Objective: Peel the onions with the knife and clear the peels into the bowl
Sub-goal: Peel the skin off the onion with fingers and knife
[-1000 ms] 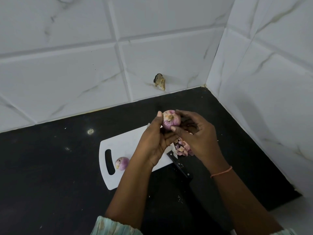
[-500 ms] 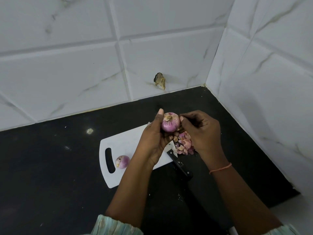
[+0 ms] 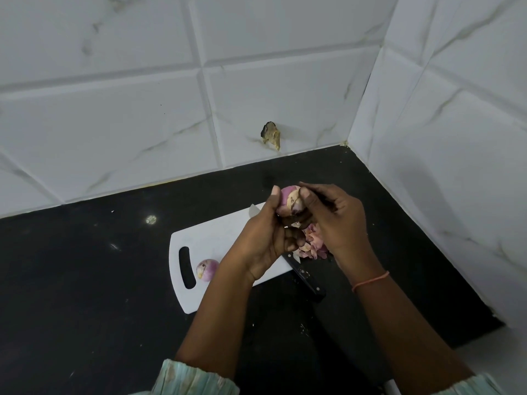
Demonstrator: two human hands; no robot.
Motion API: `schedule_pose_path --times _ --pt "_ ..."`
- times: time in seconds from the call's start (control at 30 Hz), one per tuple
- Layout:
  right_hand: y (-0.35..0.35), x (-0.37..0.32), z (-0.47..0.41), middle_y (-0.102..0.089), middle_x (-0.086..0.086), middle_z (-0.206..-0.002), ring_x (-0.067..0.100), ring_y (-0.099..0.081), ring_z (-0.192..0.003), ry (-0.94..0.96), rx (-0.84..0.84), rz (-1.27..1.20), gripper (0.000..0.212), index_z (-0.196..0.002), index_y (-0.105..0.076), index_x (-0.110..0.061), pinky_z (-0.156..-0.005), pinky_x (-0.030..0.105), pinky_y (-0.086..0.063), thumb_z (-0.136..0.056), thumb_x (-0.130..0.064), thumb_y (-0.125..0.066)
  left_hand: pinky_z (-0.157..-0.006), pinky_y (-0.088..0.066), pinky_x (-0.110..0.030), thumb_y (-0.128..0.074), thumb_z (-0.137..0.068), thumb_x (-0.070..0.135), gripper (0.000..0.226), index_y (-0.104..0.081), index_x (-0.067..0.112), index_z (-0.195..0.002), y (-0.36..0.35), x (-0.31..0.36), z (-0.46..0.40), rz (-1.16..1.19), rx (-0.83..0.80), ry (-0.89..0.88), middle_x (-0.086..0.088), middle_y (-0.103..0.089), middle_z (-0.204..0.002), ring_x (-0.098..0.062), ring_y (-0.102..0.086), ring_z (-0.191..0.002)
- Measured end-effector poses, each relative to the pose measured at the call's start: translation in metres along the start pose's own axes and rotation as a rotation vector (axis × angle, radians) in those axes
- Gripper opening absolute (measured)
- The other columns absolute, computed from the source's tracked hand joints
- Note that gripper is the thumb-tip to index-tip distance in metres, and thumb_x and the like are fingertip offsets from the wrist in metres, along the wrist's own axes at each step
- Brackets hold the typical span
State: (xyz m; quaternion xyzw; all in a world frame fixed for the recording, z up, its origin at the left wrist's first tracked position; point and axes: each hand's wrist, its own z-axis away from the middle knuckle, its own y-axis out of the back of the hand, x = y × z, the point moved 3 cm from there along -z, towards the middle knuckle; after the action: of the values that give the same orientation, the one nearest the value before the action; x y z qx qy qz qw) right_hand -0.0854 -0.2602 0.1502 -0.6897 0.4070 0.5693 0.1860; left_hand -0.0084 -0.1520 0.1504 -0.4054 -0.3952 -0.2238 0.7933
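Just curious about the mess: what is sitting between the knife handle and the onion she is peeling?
In the head view, a heap of pinkish peels lies between the knife below and the held onion above, partly hidden by the hands.

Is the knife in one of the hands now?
No, the knife lies on the counter while both hands grip an onion.

Left hand: your left hand (image 3: 266, 238) is raised, fingers curled round the onion (image 3: 289, 201), thumb up along its side.
Right hand: your right hand (image 3: 332, 216) pinches the onion's top with its fingertips (image 3: 303, 193).
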Motion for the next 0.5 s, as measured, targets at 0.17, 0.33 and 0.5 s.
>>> schedule_pose_path --times 0.17,0.33,0.5 --pt "-0.003 -0.007 0.005 -0.066 -0.003 -0.113 0.009 -0.065 -0.099 0.079 -0.095 0.051 0.034 -0.119 -0.067 -0.017 -0.08 0.019 -0.054 -0.086 -0.016 -0.074 -0.06 -0.039 -0.028 -0.029 -0.101 0.059 0.062 -0.07 0.012 -0.1 0.007 0.0 0.001 -0.029 0.046 0.001 -0.016 -0.064 -0.09 -0.017 -0.054 -0.053" --pt "-0.001 -0.011 0.005 -0.067 0.002 -0.099 0.008 -0.066 -0.09 0.198 -0.118 0.124 0.021 -0.108 -0.072 -0.009 -0.074 0.014 -0.052 -0.087 -0.012 -0.072 -0.05 -0.046 -0.02 -0.037 -0.1 0.058 0.055 -0.066 0.011 -0.096 0.007 0.0 0.007 -0.041 0.118 0.001 -0.008 -0.064 -0.077 -0.01 -0.053 -0.049" --pt "-0.001 -0.011 0.007 -0.069 0.001 -0.095 0.008 -0.068 -0.084 0.208 -0.091 0.162 0.012 -0.102 -0.07 -0.009 -0.072 0.016 -0.055 -0.09 -0.008 -0.068 -0.046 -0.036 -0.021 -0.028 -0.105 0.048 0.054 -0.062 0.007 -0.095 0.01 0.002 0.01 -0.028 0.113 -0.006 -0.009 -0.059 -0.074 -0.013 -0.045 -0.054"
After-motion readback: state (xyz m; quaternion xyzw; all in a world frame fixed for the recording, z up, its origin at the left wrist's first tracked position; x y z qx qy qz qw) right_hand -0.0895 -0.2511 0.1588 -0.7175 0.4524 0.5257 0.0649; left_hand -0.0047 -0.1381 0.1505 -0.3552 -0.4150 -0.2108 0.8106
